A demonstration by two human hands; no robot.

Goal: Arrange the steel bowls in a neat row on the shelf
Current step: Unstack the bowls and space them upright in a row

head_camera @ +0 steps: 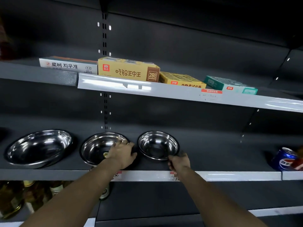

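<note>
Three steel bowls stand side by side on the dark middle shelf (221, 154). The large bowl (38, 147) is at the left, the middle bowl (98, 148) sits in the centre, and the small bowl (157, 145) is to its right. My left hand (122, 153) grips the right rim of the middle bowl, fingers curled over the edge. My right hand (178, 161) pinches the near right rim of the small bowl.
A blue Pepsi can (284, 158) lies tilted at the shelf's right end. On the upper shelf lie a white box (68, 65), a yellow box (127, 69), a second yellow box (182, 79) and a green box (229, 85). Bottles (14, 199) stand below at the left.
</note>
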